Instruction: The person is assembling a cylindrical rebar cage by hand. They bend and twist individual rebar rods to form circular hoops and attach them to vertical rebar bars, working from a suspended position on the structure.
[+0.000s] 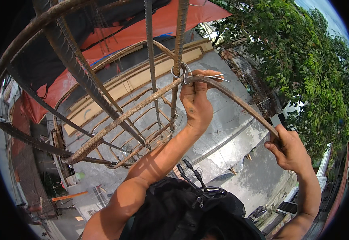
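While rusty steel bars (pixel 82 76) cross the far left of the scene, we see a curved bar (pixel 142 105) run from low on the left up to the middle and bend down to the right. Our left hand (pixel 196 100) is closed around this bar right beside an upright bar (pixel 177 60), where a loop of thin tie wire (pixel 182 73) wraps the crossing. Further right, our right hand (pixel 288 150) is closed on the lower end of the same curved bar. Green trees (pixel 302 60) fill the far right.
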A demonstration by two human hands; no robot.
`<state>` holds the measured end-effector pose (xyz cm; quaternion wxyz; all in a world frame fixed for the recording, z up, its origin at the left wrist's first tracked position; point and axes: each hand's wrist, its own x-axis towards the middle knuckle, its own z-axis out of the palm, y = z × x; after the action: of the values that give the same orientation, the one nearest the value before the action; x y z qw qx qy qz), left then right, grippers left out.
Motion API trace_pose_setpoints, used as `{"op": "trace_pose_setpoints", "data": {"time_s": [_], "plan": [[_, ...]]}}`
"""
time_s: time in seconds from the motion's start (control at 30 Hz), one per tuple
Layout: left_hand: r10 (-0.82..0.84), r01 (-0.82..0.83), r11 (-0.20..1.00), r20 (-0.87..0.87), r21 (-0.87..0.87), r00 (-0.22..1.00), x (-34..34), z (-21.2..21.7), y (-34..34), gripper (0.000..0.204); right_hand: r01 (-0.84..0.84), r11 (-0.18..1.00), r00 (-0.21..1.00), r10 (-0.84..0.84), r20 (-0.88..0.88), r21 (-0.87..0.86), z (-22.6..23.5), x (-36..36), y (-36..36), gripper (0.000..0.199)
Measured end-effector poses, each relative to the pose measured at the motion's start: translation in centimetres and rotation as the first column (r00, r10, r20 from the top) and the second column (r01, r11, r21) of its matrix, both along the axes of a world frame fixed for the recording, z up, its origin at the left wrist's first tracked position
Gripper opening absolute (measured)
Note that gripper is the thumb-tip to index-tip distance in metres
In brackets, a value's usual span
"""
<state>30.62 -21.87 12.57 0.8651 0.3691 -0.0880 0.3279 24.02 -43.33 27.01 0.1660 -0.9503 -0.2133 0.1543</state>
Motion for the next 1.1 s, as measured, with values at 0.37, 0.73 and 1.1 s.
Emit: {"op": "trace_pose_setpoints", "data": {"time_s": [0.37,0.73,1.1], "plan": [[0.129,-0.114,0.986,-0.127,0.121,0.983,0.3,-0.7,0.9,0.029,0.334,0.914,0.902,-0.24,-0.358,0.228,-0.1,2.3,0.2,0.026],[0.057,-0.057,0.996,-0.007,0.072,0.998,2.2,-1.8,1.4,0.022,-0.005,0.998,0.973,-0.01,0.23,0.062,-3.2,3.0,0.3,0.021],[-0.137,0.135,0.987,0.027,0.082,0.99,1.4,-2.1,2.2,0.028,-0.051,0.998,0.94,0.038,0.339,0.03,-6.3,4.0,0.1,0.014]]}}
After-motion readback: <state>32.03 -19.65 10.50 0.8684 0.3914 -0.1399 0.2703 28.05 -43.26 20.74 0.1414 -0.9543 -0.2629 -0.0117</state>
